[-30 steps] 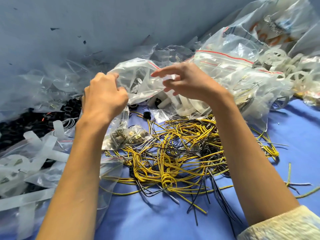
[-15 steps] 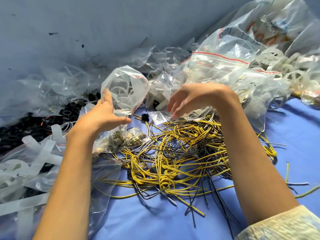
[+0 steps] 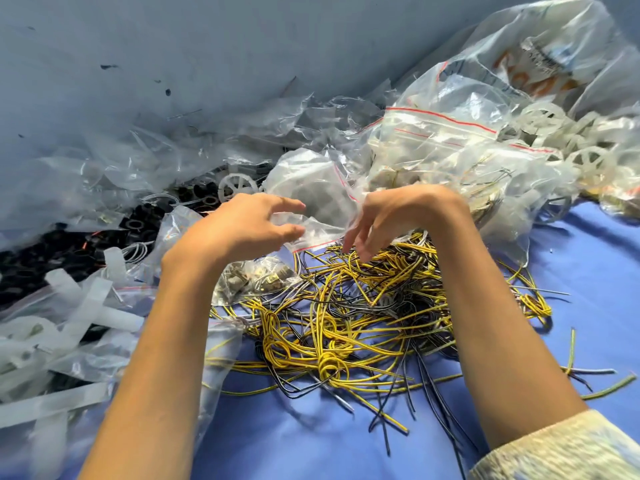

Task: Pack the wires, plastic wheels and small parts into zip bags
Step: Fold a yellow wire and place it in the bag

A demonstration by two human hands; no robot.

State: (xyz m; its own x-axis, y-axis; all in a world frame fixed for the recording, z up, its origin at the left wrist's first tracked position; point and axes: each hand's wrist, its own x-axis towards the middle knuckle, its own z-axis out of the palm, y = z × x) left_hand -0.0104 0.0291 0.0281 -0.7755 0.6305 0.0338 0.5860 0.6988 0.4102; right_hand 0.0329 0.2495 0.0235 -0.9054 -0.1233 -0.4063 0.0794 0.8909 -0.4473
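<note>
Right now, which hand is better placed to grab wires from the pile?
Probably the right. The right hand hangs fingers-down just above the yellow and black wires; the left hand is off to the side, by the small zip bag.

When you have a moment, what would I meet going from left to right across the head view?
Translucent white plastic strips → left hand → right hand → heap of white spoked plastic wheels.
</note>
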